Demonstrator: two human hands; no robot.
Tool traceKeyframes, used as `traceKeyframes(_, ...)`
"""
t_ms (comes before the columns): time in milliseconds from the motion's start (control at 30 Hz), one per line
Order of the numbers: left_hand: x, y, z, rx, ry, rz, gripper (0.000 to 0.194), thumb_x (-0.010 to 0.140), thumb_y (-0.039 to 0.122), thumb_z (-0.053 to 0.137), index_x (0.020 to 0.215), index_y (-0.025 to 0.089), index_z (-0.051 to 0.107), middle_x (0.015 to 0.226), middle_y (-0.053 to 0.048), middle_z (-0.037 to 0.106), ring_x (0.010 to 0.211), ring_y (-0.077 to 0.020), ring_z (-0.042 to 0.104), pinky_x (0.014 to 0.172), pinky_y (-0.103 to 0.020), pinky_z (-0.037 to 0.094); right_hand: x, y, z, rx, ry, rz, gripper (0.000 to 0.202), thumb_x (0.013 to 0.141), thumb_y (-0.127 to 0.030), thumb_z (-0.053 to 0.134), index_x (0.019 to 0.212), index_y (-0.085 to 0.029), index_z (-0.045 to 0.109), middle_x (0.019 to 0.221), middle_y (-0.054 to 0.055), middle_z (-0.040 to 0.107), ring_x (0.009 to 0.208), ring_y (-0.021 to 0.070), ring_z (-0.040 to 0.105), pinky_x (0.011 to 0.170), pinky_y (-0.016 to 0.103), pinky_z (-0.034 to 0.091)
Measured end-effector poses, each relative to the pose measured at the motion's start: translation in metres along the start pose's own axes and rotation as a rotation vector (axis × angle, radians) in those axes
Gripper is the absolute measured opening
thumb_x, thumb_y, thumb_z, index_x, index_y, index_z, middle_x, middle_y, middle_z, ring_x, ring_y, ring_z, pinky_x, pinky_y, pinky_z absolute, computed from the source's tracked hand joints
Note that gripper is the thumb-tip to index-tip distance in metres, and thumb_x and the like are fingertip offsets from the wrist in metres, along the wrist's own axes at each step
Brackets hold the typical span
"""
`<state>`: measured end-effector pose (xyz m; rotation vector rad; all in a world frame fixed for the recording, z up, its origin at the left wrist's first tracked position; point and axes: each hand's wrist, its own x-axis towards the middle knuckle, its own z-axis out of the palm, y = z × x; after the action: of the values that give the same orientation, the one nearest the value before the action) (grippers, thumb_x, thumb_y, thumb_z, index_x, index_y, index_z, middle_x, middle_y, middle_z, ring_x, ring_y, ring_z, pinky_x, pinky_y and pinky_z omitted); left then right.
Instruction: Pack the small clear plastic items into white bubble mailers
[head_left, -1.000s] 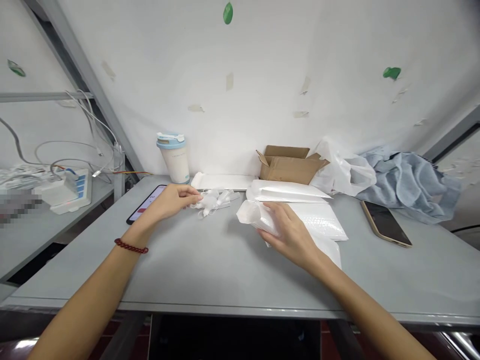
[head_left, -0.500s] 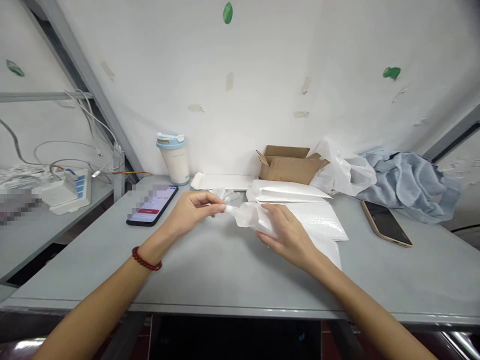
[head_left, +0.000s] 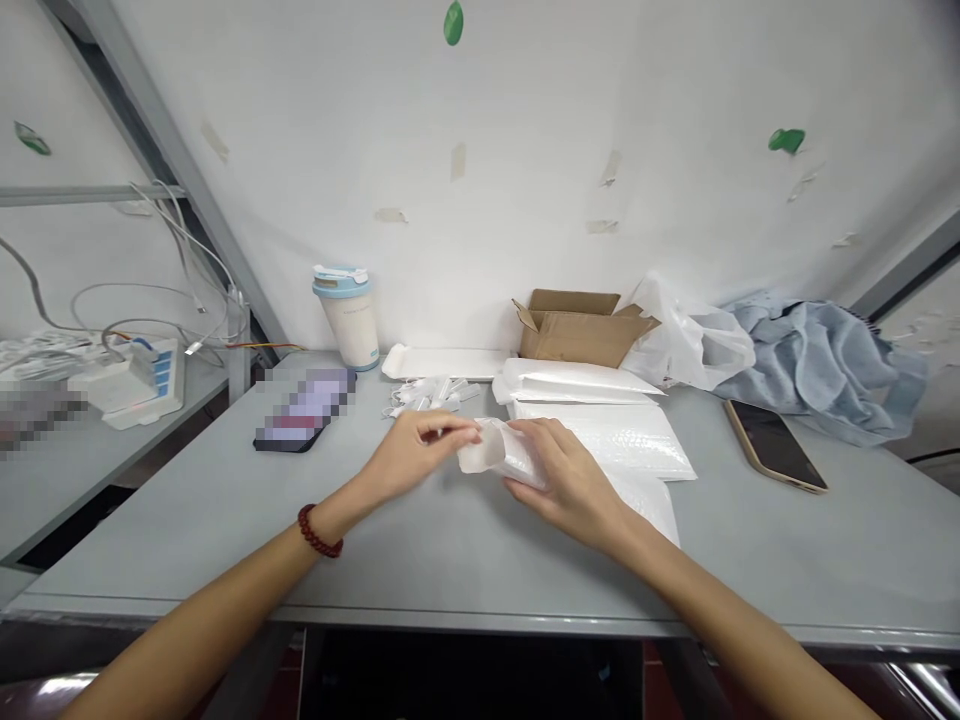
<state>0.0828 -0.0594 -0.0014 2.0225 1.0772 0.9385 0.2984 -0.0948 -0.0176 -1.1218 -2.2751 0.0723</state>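
My right hand [head_left: 570, 480] is wrapped round a white bubble mailer [head_left: 517, 458], held above the table with its mouth gaping towards the left. At that mouth my left hand [head_left: 424, 450] has thumb and fingers pinched together, the tips touching or just inside the upper edge. What sits in the pinch, if anything, is hidden. Behind the left hand lies a small pile of clear and white tube-like pieces [head_left: 435, 393]. More bubble mailers [head_left: 637, 440] lie flat under and behind my right hand.
A cup with a blue lid [head_left: 349, 320] and a phone [head_left: 304, 412] stand left. Along the wall are a flat white packet [head_left: 450, 362], an open cardboard box [head_left: 577, 337], a plastic bag [head_left: 686, 335] and blue cloth [head_left: 810, 360]. Another phone [head_left: 776, 447] lies right.
My left hand has moved right and slightly down to the mailer's mouth; the small whitish thing at its fingertips no longer shows. The mouth gapes wider, and the pile behind is uncovered.
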Motion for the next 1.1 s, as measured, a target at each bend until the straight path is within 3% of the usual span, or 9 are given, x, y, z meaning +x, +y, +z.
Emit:
traceKeyframes(67,0.005,-0.010,-0.009,0.119,0.145,-0.074,0.023,0.081,0.036,0.055,0.078,0.018,0.069,0.081,-0.003,0.070,0.074,-0.0169,0.059,0.065,-0.027,0.043,0.001,0.000,-0.002,-0.008,0.010,0.012,0.046,0.078,-0.026,0.058,0.120,-0.021,0.040,0.107,0.011,0.056,0.095,0.0266,0.053,0.077,0.043,0.048)
traceKeyframes(133,0.010,-0.021,-0.019,0.327,0.209,-0.106,0.021,0.079,0.035,0.055,0.076,0.018,0.067,0.078,-0.003,0.068,0.071,-0.0175,0.057,0.064,-0.028,0.041,0.001,-0.001,-0.003,-0.017,0.021,0.020,0.045,0.079,-0.026,0.058,0.119,-0.021,0.040,0.108,0.011,0.056,0.096,0.0268,0.053,0.078,0.043,0.048)
traceKeyframes(267,0.013,-0.040,-0.026,0.665,0.142,-0.092,0.021,0.080,0.035,0.053,0.079,0.017,0.064,0.080,-0.006,0.065,0.081,-0.0224,0.056,0.066,-0.031,0.040,0.001,0.000,-0.003,-0.023,0.035,0.027,0.045,0.080,-0.027,0.057,0.120,-0.023,0.038,0.109,0.011,0.055,0.097,0.0275,0.053,0.078,0.044,0.048)
traceKeyframes(400,0.012,-0.046,-0.018,0.927,0.063,0.026,0.024,0.081,0.034,0.055,0.086,0.013,0.064,0.087,-0.012,0.063,0.091,-0.0291,0.053,0.070,-0.035,0.041,0.001,0.000,-0.002,-0.031,0.030,0.018,0.044,0.080,-0.028,0.057,0.120,-0.023,0.038,0.109,0.011,0.055,0.097,0.0277,0.053,0.078,0.045,0.048)
traceKeyframes(567,0.014,-0.052,-0.010,1.078,0.022,0.092,0.023,0.086,0.024,0.046,0.080,0.010,0.064,0.081,-0.014,0.062,0.087,-0.0295,0.052,0.069,-0.037,0.039,0.001,0.000,-0.003,-0.036,0.025,0.023,0.045,0.079,-0.026,0.058,0.119,-0.020,0.039,0.109,0.012,0.055,0.096,0.0272,0.053,0.077,0.043,0.048)
traceKeyframes(733,0.017,-0.048,-0.014,0.878,0.170,0.028,0.024,0.084,0.021,0.042,0.073,0.014,0.062,0.075,-0.010,0.063,0.082,-0.0244,0.052,0.069,-0.034,0.038,0.001,0.000,-0.003,-0.040,0.040,0.018,0.045,0.079,-0.026,0.058,0.119,-0.021,0.039,0.109,0.011,0.055,0.096,0.0272,0.053,0.077,0.043,0.048)
traceKeyframes(900,0.014,-0.027,-0.034,0.334,0.404,-0.088,0.021,0.080,0.032,0.049,0.074,0.016,0.062,0.070,-0.003,0.061,0.069,-0.0167,0.052,0.065,-0.028,0.039,0.001,0.000,-0.002,-0.050,0.036,0.033,0.045,0.079,-0.028,0.057,0.121,-0.022,0.039,0.108,0.011,0.056,0.097,0.0283,0.053,0.077,0.044,0.049)
traceKeyframes(1000,0.008,-0.014,-0.046,0.024,0.350,-0.069,0.023,0.077,0.038,0.055,0.069,0.018,0.061,0.063,0.000,0.056,0.062,-0.0136,0.049,0.060,-0.025,0.039,0.001,0.000,-0.002,-0.051,0.027,0.044,0.046,0.079,-0.027,0.058,0.120,-0.021,0.039,0.109,0.012,0.055,0.098,0.0284,0.053,0.078,0.044,0.048)
traceKeyframes(1100,0.003,-0.005,-0.046,-0.053,0.209,-0.016,0.023,0.075,0.038,0.059,0.064,0.017,0.060,0.060,0.000,0.055,0.060,-0.0130,0.048,0.058,-0.025,0.039,0.001,-0.001,-0.004,-0.029,0.020,0.046,0.045,0.079,-0.027,0.057,0.120,-0.023,0.040,0.109,0.011,0.055,0.097,0.0279,0.053,0.077,0.044,0.048)
